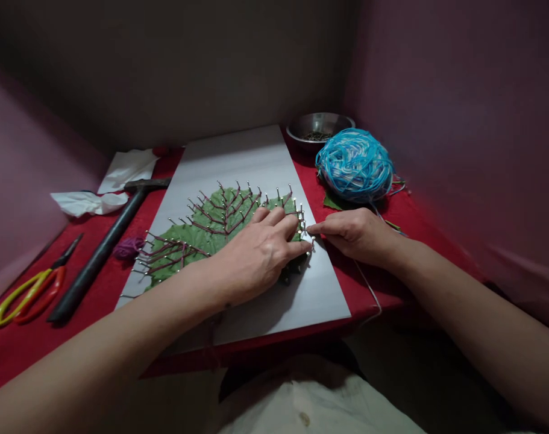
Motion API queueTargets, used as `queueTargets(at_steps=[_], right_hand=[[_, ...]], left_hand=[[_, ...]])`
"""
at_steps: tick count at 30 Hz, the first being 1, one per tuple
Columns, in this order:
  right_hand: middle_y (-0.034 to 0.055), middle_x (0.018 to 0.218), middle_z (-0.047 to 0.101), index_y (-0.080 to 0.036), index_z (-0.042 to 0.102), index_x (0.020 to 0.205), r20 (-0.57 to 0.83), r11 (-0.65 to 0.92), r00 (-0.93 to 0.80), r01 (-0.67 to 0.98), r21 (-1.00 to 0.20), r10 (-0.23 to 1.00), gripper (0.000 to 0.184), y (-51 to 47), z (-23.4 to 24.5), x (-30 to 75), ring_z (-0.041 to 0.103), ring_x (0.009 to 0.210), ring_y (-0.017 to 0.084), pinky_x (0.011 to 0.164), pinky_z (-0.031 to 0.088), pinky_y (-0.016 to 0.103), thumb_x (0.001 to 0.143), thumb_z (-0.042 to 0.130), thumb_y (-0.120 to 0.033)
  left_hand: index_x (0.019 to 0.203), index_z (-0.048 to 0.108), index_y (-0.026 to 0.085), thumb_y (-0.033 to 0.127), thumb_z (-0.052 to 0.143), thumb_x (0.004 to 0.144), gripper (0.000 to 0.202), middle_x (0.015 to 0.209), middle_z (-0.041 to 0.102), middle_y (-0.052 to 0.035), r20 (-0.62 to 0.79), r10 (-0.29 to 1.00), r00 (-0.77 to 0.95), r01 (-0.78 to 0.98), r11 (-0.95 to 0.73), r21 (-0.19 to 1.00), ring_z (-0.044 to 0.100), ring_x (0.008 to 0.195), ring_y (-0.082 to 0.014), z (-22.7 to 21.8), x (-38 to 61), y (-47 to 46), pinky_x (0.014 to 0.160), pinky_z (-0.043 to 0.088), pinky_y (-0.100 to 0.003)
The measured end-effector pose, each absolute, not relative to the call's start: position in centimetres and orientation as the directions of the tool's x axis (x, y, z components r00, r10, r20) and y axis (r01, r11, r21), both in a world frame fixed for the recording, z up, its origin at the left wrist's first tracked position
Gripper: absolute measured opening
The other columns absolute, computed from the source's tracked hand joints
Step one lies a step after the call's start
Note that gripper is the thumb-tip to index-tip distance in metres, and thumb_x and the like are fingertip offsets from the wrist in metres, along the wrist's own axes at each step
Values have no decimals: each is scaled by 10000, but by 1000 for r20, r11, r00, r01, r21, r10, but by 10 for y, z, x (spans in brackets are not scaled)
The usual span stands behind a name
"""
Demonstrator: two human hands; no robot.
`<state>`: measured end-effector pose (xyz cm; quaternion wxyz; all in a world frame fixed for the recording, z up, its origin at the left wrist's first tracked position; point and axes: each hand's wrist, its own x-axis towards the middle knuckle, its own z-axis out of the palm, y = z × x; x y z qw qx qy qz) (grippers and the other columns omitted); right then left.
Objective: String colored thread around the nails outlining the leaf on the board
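Observation:
A green leaf lies on a white board, with many upright nails along its edge and dark purple yarn strung along its veins. My left hand rests over the leaf's right part, fingers bent and apart, thumb beside the nails at the right edge. My right hand is closed in a pinch, its fingertips close to those same nails. A pale strand of yarn comes from under the right hand and loops at the table's front edge; the fingertips hide where it is gripped.
A blue and white yarn ball sits right of the board, before a metal bowl of small nails. On the red cloth at left lie a hammer, scissors, crumpled white paper and a purple yarn ball.

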<state>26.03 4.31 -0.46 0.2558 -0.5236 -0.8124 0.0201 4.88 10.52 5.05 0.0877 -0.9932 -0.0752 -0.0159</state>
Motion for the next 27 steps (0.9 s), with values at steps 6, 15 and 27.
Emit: queueTargets(at_steps=[6, 15, 27], right_hand=[[40, 780, 710, -178, 721, 1011, 425, 474, -325, 823, -313, 845, 313, 44, -7, 261, 627, 663, 116, 617, 448, 210, 823, 476, -123], [42, 790, 712, -177, 721, 1015, 410, 459, -307, 816, -350, 859, 312, 43, -5, 261, 623, 666, 115, 622, 452, 214, 827, 476, -132], [43, 781, 711, -174, 722, 1010, 421, 470, -311, 810, -352, 852, 305, 43, -5, 261, 620, 657, 112, 619, 448, 215, 833, 477, -131]], left_hand=[[1161, 601, 329, 51, 454, 818, 465, 879, 479, -53, 83, 148, 986, 156, -983, -99, 393, 828, -198, 62, 32, 105, 736, 271, -354], [1189, 571, 284, 51, 459, 799, 467, 905, 469, -60, 15, 94, 995, 95, -985, -144, 384, 861, -218, 55, 35, 100, 751, 267, -359], [1214, 549, 269, 65, 413, 838, 449, 885, 467, -64, 16, 59, 998, 60, -988, -143, 386, 844, -215, 55, 32, 105, 758, 282, -361]])
